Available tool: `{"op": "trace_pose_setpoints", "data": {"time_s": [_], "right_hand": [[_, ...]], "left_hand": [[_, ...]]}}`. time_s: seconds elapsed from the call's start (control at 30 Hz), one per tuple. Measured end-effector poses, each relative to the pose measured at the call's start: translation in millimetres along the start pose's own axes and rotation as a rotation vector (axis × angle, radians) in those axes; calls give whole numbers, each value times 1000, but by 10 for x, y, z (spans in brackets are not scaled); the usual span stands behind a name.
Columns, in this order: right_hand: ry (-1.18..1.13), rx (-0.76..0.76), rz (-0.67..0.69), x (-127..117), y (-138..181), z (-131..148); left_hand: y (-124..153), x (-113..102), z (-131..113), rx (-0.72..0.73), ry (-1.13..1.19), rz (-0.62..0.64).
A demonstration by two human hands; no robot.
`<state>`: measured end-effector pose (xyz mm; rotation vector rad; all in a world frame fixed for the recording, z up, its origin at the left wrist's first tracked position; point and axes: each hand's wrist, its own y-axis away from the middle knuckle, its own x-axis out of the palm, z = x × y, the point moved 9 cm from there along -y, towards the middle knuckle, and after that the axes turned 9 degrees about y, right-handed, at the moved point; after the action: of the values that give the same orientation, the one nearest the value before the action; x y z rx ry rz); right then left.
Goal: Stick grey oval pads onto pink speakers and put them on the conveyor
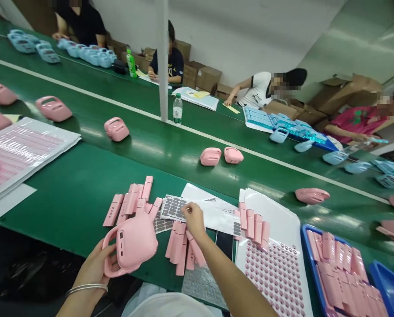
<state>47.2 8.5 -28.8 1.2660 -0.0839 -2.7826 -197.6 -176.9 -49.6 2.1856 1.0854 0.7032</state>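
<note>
My left hand (101,259) grips a pink plastic housing (139,242) by its loop handle. The housing is tilted, and small dark port openings show on its side. Over a sheet of grey rounded stickers (173,208), my right hand (193,216) has thumb and fingers pinched together at the sheet's right part. Whatever sits between those fingertips is too small to make out. Pink oblong panels (133,198) lie behind the housing, and more pink panels (180,246) lie just below my right hand.
Right of my arm are a sheet of round pink stickers (272,273) and a blue tray (307,251) of pink panels. Stacked sticker sheets (35,145) lie left. Pink housings (210,156) and a bottle (177,109) stand beyond, near a post (164,66). Several people work opposite.
</note>
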Motion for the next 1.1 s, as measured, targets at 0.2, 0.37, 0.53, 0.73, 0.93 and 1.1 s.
{"op": "trace_pose_setpoints", "data": {"time_s": [0.2,0.37,0.53,0.73,0.93,1.1], "right_hand": [[266,76,56,396,-306,-272],[372,47,63,563,-294,-247],[407,59,42,507,-249,-271],[399,127,62,546,-286,-303],[316,264,103,610,-369,-366],[117,258,185,556,-433,-429]], "left_hand": [[138,-409,160,-31,42,-109],[215,-577,211,-45,82,-178],[282,-549,212,-59,125,-207],[243,-525,217,-40,147,-218],[245,-495,212,-57,121,-219],[249,-448,220,-92,76,-193]]}}
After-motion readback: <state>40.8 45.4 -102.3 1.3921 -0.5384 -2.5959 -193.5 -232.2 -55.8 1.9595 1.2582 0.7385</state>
